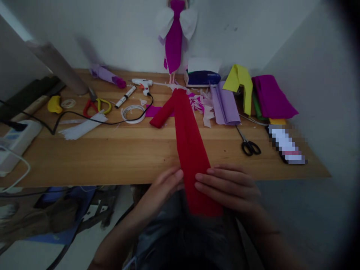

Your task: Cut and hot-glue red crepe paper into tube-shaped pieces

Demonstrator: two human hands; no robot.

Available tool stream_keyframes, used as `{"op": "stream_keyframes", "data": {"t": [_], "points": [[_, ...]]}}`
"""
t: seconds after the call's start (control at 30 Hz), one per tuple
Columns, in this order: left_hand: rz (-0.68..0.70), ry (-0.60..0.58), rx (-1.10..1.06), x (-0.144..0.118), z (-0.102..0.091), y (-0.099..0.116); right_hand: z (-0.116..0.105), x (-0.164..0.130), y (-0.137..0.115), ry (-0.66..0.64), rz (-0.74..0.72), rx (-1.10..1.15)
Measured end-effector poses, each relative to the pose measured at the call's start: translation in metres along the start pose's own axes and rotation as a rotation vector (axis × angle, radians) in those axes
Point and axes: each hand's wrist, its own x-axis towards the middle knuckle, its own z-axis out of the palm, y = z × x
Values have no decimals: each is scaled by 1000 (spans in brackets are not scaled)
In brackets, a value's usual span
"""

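A long folded length of red crepe paper [191, 138] runs from the back of the table toward me, and its near end hangs past the front edge over my lap. At its left edge, my left hand [166, 183] grips the paper, thumb and fingertips close together. My right hand [232, 187] holds the opposite edge, its fingers laid over the top face and its thumb hidden. A shorter red folded part [164, 111] angles off to the left from the far end.
Left on the wooden table [135, 150] are a glue gun [144, 84], marker [125, 97], tape roll [133, 113], pliers [95, 105] and white strips [83, 125]. Scissors [250, 147], a phone [287, 144], an iron [203, 77] and folded coloured paper [274, 96] lie right. A doll [173, 45] stands behind.
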Motion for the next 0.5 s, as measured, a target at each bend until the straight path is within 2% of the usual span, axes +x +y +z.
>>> {"op": "stream_keyframes", "data": {"t": [0.03, 0.1, 0.17, 0.33, 0.5], "points": [[-23, -2, -63, 0, 3, -3, 4, -3, 1, -14, -89, -30], [16, 30, -119, 3, 9, -6, 12, -8, 5, -22, -291, -77], [60, 57, -128, 5, 11, -6, 18, -13, 7, -14, -363, -87], [49, 96, -107, 2, 9, -8, 26, -32, 2, -7, -176, -45], [-8, 83, -38, 2, 5, -10, 34, -48, -1, 73, -203, 3]]}}
